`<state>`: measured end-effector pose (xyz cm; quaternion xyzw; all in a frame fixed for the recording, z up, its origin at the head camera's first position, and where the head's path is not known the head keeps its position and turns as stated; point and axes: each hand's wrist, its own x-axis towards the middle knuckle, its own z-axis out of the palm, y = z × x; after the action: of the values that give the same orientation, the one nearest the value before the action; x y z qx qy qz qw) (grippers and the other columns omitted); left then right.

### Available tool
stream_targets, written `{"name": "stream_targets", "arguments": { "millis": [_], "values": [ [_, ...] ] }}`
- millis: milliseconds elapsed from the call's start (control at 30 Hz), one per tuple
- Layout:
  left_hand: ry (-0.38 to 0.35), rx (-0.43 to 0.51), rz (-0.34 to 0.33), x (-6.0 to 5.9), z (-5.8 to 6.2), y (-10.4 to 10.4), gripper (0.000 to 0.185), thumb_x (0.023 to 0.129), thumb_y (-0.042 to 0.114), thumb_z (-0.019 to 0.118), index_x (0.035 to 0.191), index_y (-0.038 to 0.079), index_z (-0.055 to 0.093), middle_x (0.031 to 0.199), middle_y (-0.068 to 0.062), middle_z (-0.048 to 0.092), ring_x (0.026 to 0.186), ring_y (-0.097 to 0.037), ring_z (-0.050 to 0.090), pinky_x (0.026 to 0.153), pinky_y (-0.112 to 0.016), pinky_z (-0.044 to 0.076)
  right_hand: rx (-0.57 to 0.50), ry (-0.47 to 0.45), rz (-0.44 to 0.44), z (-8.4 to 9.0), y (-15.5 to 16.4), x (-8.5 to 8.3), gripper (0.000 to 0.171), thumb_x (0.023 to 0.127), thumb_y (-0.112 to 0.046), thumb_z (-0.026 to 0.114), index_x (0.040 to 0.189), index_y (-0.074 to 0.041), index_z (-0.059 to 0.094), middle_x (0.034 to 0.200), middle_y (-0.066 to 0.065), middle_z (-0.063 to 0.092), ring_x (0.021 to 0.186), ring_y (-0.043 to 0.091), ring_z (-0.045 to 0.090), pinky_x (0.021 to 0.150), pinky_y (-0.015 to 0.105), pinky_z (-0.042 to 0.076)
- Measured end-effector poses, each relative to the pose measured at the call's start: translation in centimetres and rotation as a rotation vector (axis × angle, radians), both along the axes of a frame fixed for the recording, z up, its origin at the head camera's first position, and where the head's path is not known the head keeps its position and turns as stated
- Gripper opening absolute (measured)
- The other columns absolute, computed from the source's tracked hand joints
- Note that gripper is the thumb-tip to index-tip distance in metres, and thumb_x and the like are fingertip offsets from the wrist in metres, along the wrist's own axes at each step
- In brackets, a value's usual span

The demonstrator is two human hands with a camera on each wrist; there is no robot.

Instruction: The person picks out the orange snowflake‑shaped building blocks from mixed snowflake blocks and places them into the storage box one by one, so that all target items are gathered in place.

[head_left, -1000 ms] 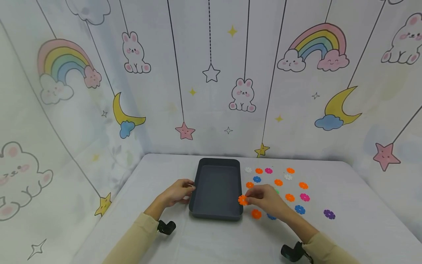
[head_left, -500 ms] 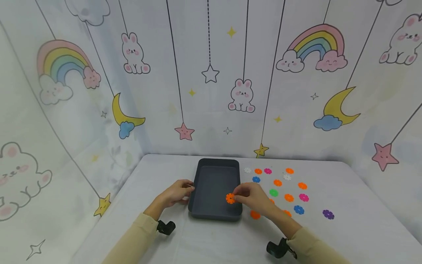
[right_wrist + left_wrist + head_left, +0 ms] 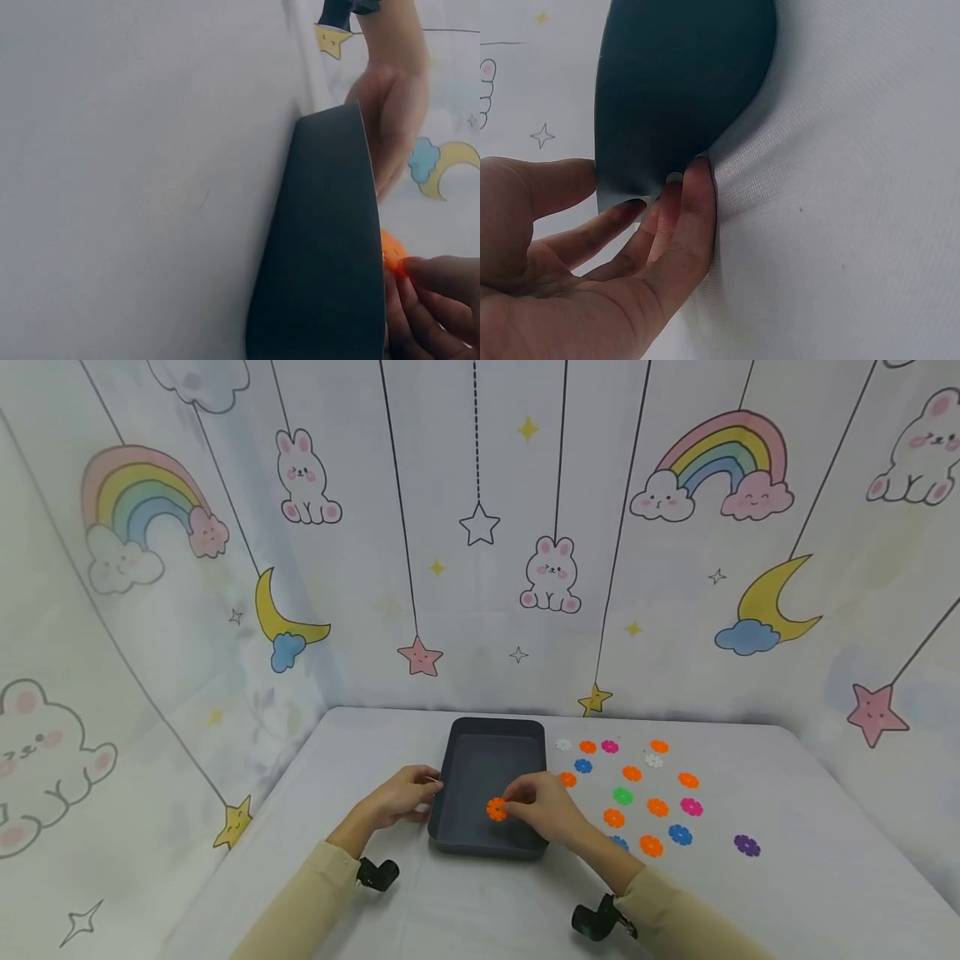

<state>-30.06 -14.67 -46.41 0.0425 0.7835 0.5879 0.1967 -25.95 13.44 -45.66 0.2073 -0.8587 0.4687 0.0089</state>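
Note:
A dark grey rectangular tray [image 3: 480, 760] stands on the white table. My left hand [image 3: 401, 797] holds its left side, with the thumb at the rim and the fingers against the outer wall in the left wrist view [image 3: 667, 97]. Over the inside of the tray, my right hand [image 3: 546, 806] pinches an orange flower-shaped plastic disc [image 3: 497, 809] between thumb and fingers. In the right wrist view the tray wall hides part of that hand [image 3: 439, 300] and part of the disc [image 3: 391, 251].
Several similar discs lie spread out right of the tray, among them a green disc [image 3: 623, 796], a pink disc [image 3: 692, 807], a white disc [image 3: 654, 761] and a purple disc [image 3: 747, 845]. A patterned curtain [image 3: 480, 585] hangs behind the table.
My right hand has carried the orange disc leftward, from the tray's right rim to over its inside. My left hand has stayed at the tray's left side.

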Motion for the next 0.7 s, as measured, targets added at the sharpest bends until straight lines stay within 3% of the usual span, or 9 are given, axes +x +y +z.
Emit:
{"name": "stream_targets", "arguments": {
  "millis": [700],
  "values": [
    [0.018,-0.038,-0.002,0.4,0.3,0.1,0.041,0.105,0.01,0.056,0.141,-0.009,0.05,0.132,-0.021,0.061,0.112,-0.032,0.064,0.083,-0.047,0.06,0.071,-0.02,0.047,-1.5,-4.7,-0.5,0.006,0.09,-0.001,0.074,0.096,-0.002,0.077,0.088,0.004,0.073,0.077,0.012,0.064,0.071,0.027,0.057]
  ]
}}
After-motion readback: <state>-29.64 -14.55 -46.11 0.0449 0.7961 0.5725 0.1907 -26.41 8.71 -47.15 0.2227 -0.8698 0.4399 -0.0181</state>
